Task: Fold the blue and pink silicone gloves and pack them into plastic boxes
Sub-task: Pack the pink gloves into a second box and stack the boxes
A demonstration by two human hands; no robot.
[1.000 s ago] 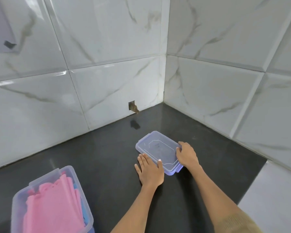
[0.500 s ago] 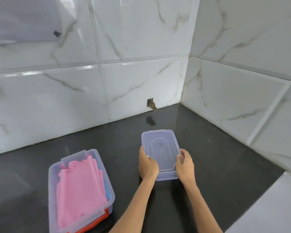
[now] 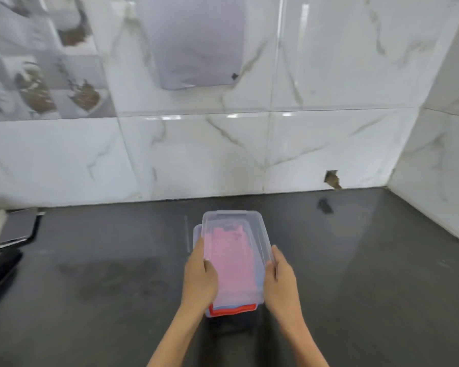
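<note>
A clear plastic box [image 3: 199, 312] stands on the black counter, straight in front of me. Folded pink gloves [image 3: 233, 255] fill it, with a strip of blue glove [image 3: 260, 276] along their right side and something red [image 3: 232, 310] at the near end. A clear lid [image 3: 236, 216] lies over the box, shifted slightly right of its rim. My left hand [image 3: 199, 279] grips the lid's left edge, thumb on top. My right hand [image 3: 281, 278] grips its right edge.
White marble wall tiles rise behind the counter [image 3: 355, 260] and at the right, meeting in a corner. A chipped hole [image 3: 333, 179] marks the back wall. A dark appliance with a shiny metal part [image 3: 13, 229] sits at the left edge.
Both hands carried the clear lid left from the counter corner and brought it over the box of pink gloves. My view swung left with them.
</note>
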